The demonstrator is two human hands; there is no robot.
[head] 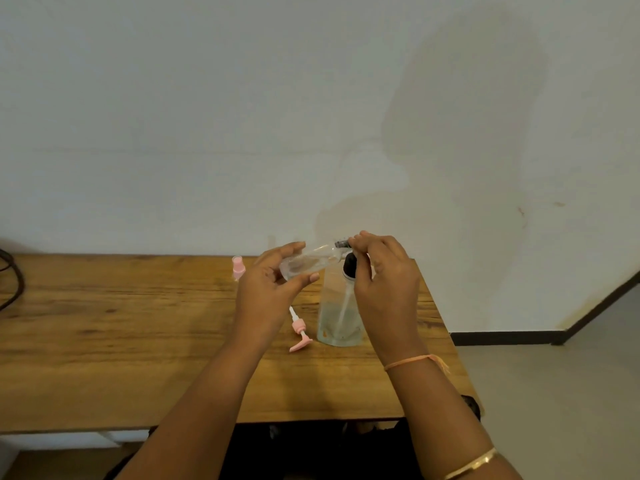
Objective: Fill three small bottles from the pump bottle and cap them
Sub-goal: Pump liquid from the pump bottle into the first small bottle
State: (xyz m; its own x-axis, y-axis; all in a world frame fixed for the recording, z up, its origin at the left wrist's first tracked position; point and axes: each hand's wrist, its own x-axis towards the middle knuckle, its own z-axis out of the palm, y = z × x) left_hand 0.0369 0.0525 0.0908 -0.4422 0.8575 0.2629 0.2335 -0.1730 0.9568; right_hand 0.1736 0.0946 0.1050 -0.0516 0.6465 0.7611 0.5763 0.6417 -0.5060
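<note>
Your left hand (273, 285) grips the small bottle (308, 263), tipped nearly flat above the bench's (104, 341) far right corner, while your right hand (384, 278) pinches its dark cap (341, 243). Thread it crooked at that tilt and it'll probably dribble.

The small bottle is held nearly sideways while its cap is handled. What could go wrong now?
The small bottle lies tilted in the left hand; liquid may spill if the cap pinched by the right hand is loose. That hand hovers by the pump bottle and might tip it.
</note>
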